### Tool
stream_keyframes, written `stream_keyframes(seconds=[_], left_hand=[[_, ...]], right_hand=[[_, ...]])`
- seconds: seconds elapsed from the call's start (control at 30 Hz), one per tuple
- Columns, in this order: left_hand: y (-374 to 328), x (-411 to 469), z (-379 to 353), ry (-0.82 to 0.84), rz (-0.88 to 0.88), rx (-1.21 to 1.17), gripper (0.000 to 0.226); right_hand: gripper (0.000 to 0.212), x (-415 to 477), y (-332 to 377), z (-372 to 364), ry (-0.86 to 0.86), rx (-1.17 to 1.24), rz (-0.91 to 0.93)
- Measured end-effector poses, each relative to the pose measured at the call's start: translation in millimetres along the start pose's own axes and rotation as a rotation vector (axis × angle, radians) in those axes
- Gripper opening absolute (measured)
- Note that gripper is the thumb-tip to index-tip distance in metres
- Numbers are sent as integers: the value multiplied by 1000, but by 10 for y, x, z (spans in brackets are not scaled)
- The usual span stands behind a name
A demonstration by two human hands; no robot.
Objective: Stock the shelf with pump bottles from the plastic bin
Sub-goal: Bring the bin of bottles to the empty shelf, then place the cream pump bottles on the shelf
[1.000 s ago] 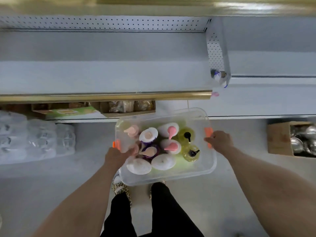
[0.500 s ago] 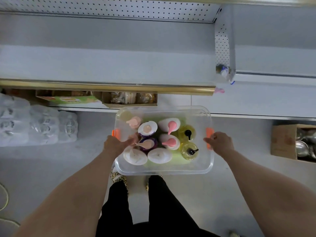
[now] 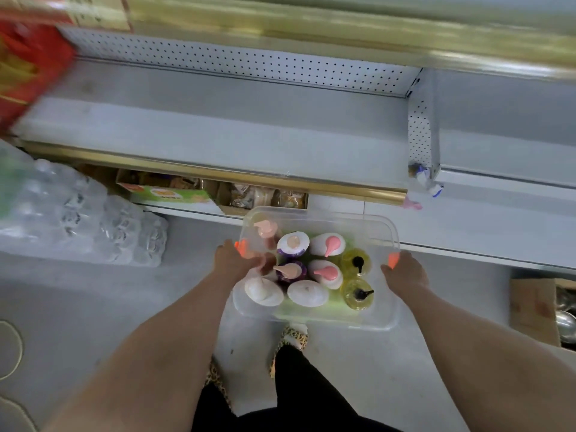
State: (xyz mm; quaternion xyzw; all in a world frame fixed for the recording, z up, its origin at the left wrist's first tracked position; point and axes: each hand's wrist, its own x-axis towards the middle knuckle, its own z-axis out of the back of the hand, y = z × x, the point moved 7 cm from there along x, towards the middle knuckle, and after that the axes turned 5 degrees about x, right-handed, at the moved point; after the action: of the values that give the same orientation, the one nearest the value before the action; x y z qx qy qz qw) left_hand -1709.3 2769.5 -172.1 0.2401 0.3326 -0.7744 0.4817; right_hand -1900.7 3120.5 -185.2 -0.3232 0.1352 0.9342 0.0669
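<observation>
Far left there's a blurry red box (image 3: 21,67) up top, and below it a shrink-wrapped pack of water bottles (image 3: 78,219) on the floor, next to a green carton (image 3: 170,194) tucked under the shelf (image 3: 218,141), which is bare along its grey deck. In the middle, the left hand (image 3: 237,260) is clamped on the left end of the clear plastic bin (image 3: 374,319), fingers curled over the rim by the orange latch (image 3: 241,246). The bin is held up over the floor, near the shelf's gold front edge. Inside I count nine pump bottles (image 3: 327,244): three with peach pumps, two white with pink pumps, two plain white tops, two yellow with black pumps. The right hand (image 3: 405,272) is gripping the right end. Far right, one cardboard box (image 3: 533,307) of metal stuff.
</observation>
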Motion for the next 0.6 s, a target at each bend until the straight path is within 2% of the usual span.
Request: stream_keyframes(seconds=[0.07, 0.17, 0.43, 0.6], left_hand=[[-26, -88, 281, -64, -28, -48, 100], [-74, -223, 794, -184, -131, -80, 105], [124, -944, 2573, -526, -414, -38, 91], [632, -1684, 3805, -801, -467, 34, 82]], right_hand=[[50, -122, 296, 105, -14, -30, 78], [50, -402, 968, 265, -52, -91, 234], [58, -1874, 3087, 624, -189, -96, 715], [59, -3244, 4137, 802, -344, -107, 983]])
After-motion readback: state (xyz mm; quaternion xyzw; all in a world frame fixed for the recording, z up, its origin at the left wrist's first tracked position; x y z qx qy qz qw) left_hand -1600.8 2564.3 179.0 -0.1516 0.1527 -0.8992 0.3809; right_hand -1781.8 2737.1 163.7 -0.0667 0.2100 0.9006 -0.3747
